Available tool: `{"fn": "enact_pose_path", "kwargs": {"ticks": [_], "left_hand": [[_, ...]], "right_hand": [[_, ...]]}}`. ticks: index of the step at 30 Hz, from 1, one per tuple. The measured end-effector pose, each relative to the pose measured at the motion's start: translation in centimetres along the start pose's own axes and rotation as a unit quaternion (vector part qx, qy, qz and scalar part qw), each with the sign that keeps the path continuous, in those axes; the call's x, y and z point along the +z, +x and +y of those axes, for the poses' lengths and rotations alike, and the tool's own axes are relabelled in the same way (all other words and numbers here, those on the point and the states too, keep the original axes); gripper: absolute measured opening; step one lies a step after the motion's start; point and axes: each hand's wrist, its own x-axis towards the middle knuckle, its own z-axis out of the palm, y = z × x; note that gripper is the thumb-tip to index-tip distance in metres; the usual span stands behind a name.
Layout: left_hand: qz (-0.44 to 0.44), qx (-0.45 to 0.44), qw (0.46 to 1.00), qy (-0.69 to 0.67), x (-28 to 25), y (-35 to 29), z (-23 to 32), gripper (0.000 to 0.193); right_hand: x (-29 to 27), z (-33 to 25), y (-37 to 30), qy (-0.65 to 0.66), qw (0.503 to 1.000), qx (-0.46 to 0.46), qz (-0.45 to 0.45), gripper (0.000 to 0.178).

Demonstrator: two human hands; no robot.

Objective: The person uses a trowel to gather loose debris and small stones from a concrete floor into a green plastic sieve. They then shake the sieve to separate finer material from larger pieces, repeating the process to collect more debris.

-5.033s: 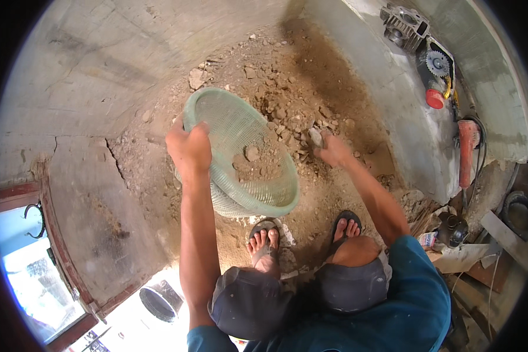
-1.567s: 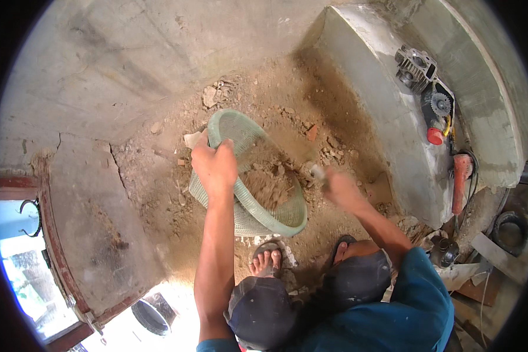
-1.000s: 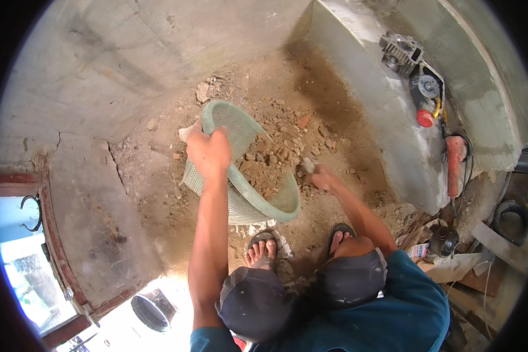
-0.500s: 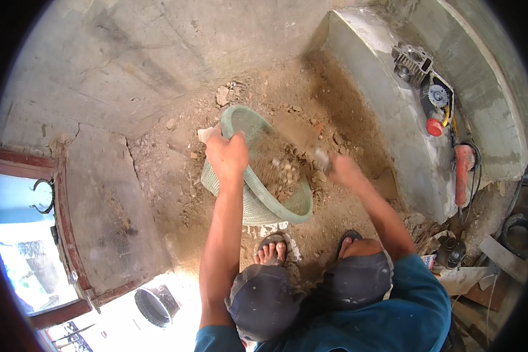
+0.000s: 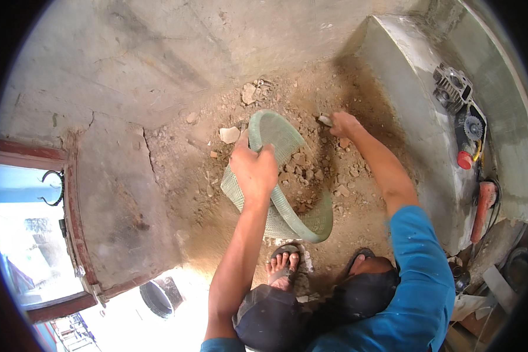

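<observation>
Gripping pale object (image 5: pixel 324 120), right hand (image 5: pixel 342 125) shifted to far-right of green mesh basket (image 5: pixel 280 132); rim (image 5: pixel 288 215) held by left hand (image 5: pixel 255 170), rubble (image 5: pixel 302 170) seemingly part-loaded

1. At two o'clock, a finned metal engine part (image 5: pixel 452 89) is lying on a grey ledge (image 5: pixel 405 100).
2. Toward three, a toothed wheel (image 5: pixel 473 127) is sitting near a red cap (image 5: pixel 464 160).
3. Just past three, a red power tool (image 5: pixel 483 212) is resting beside the ledge.
4. Near seven, a bucket (image 5: pixel 169 291) is facing its open mouth sideways.
5. Around nine, a reddish frame (image 5: pixel 73 199) is bordering a bright opening (image 5: pixel 32 234).
</observation>
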Motion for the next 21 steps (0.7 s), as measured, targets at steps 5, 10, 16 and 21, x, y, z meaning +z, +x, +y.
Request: {"fn": "enact_pose_path", "kwargs": {"ticks": [5, 10, 16, 21], "left_hand": [[0.009, -0.008, 1.000, -0.010, 0.5, 0.3, -0.2, 0.046], [-0.002, -0.006, 0.999, -0.033, 0.0, -0.6, 0.2, 0.046], [0.008, 0.005, 1.000, -0.030, -0.2, -0.8, 0.1, 0.045], [0.025, 0.020, 0.999, -0.023, 0.1, -0.6, -0.3, 0.044]], "right_hand": [[4.8, 2.3, -4.5, 0.027, 0.995, -0.089, -0.027, 0.041], [8.0, 2.4, -9.9, 0.195, 0.980, 0.031, -0.016, 0.041], [6.8, -1.6, -19.4, 0.126, 0.983, 0.097, 0.093, 0.033], [5.7, -4.4, -24.6, 0.024, 0.995, 0.041, 0.092, 0.038]]}}
